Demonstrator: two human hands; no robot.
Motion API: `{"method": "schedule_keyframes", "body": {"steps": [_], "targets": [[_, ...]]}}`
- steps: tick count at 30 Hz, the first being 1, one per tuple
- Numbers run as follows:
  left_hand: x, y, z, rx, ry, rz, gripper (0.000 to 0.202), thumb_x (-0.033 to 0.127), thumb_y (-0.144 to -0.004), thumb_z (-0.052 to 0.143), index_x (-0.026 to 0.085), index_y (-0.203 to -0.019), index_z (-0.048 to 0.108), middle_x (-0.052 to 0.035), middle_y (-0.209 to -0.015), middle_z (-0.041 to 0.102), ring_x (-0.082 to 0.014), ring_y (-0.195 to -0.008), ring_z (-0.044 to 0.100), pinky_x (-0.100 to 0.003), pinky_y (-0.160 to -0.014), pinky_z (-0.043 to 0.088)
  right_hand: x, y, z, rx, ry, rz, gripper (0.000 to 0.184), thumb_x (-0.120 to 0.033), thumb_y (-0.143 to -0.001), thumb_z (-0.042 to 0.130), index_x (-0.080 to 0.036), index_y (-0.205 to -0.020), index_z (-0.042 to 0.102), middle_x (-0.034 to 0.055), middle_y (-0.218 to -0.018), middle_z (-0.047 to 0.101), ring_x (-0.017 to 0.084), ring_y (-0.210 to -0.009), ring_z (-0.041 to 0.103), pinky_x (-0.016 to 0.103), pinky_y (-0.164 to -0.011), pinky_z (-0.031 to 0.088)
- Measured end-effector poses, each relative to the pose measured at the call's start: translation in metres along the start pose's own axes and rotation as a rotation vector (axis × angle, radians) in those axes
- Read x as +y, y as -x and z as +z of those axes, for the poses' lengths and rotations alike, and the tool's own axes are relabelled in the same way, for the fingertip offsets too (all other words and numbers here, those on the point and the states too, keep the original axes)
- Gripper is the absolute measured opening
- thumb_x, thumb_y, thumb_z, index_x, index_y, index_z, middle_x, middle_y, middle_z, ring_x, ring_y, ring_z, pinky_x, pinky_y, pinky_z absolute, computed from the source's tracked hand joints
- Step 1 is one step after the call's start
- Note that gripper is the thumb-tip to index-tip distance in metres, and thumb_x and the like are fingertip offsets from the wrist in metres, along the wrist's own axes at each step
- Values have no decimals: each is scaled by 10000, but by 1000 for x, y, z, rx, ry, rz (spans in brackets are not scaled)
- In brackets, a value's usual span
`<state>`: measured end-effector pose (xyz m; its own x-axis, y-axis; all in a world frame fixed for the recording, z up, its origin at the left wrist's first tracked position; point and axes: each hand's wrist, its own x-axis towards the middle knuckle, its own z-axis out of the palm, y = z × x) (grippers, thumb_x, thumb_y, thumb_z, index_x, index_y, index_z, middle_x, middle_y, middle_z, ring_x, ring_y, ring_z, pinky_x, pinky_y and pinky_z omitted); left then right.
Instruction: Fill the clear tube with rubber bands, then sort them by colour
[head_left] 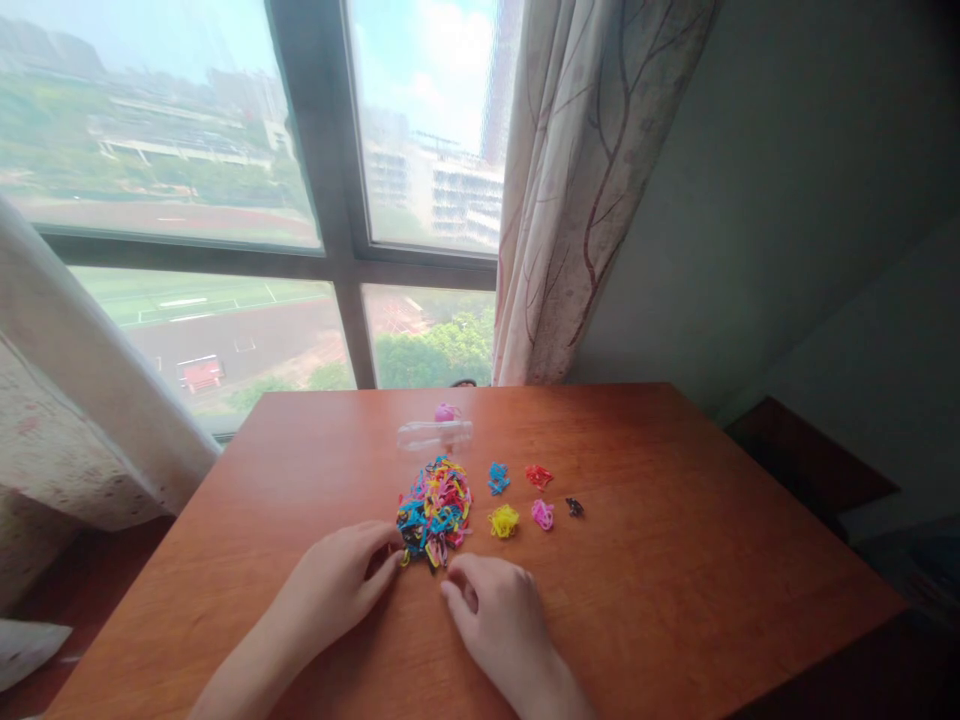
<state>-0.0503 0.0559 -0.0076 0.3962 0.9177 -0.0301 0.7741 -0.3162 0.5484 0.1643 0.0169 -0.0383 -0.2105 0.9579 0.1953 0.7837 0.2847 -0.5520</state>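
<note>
A mixed heap of small coloured rubber bands (435, 510) lies on the wooden table. My left hand (337, 575) rests at its left edge, thumb and fingertips drawn near each other against the bands. Whatever is between those tips is too small to make out. At the heap's near right side, my right hand (501, 612) is curled, thumb close to the index finger; its grip is partly hidden. Sorted by colour to the right are little clusters: blue bands (498, 478), red bands (538, 476), yellow bands (504, 521), pink bands (542, 515) and black bands (574, 507).
Behind the heap a clear plastic container (434, 435) lies on its side, with a pink object (447, 412) just beyond it. The table (675, 560) ends at a window (337, 200) with curtains (577, 190) on both sides. A wall (750, 220) stands to the right.
</note>
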Motion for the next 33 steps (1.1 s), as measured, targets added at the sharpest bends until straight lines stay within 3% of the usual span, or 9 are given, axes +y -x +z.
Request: {"method": "schedule_keyframes", "body": {"steps": [6, 17, 33], "targets": [[10, -1, 8, -12, 42, 55, 221, 191, -873, 447, 232, -861, 664, -38, -864, 711, -189, -790, 658, -229, -686, 448, -9, -6, 7, 4, 58, 54, 62, -223, -810, 687, -257, -859, 669, -19, -709, 707, 176, -651, 661, 265, -573, 301], [14, 2, 5, -24, 37, 84, 221, 177, -860, 436, 219, -814, 648, -32, -798, 676, -172, -716, 618, -218, -632, 411, -3, -8, 15, 79, 102, 54, 124, -156, -836, 592, -229, -741, 626, -21, -625, 661, 136, -563, 610, 254, -540, 256], [7, 1, 5, 0, -65, 50, 188, 196, -890, 463, 226, -842, 642, -14, -809, 672, -175, -745, 616, -225, -664, 410, 3, -6, 11, 50, -437, 91, 118, -194, -800, 551, -187, -747, 655, -64, -510, 472, 91, -457, 450, 195, -499, 312]]}}
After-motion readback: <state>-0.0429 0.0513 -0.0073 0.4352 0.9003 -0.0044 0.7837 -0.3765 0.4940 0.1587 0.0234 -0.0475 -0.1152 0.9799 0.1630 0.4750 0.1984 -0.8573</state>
